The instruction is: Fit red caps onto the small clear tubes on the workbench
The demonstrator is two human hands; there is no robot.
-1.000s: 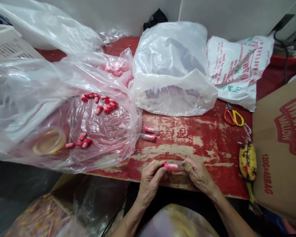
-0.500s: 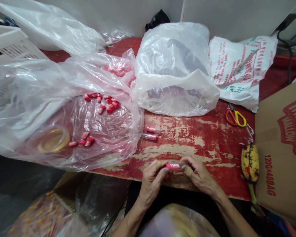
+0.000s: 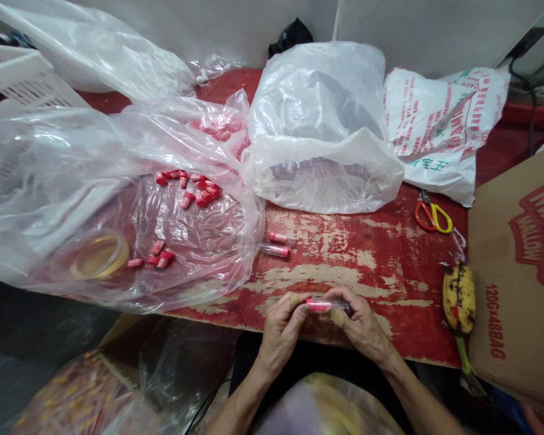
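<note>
Just over the table's front edge, a small clear tube with a pink end (image 3: 318, 306) lies level between my two hands. My left hand (image 3: 283, 323) pinches its pink end between thumb and fingertips. Closed around the clear end is my right hand (image 3: 358, 320), with a dark tip showing at the fingers. Two similar clear tubes with pink inside (image 3: 276, 249) rest on the red table (image 3: 344, 254), beside the mouth of a clear plastic bag (image 3: 190, 284). Several loose red-and-pink plugs (image 3: 204, 193) lie inside that bag.
A roll of tape (image 3: 97, 257) shows through the bag at left. Behind stand a white plastic bag (image 3: 317, 96) and a printed white sack (image 3: 439, 127). To the right are scissors (image 3: 433, 216), a spotted banana (image 3: 459, 299) and a cardboard box (image 3: 517, 260).
My right hand has shifted its fingers on the tube, so more of the clear part and the dark tip show. My left hand keeps its pinch on the pink end.
</note>
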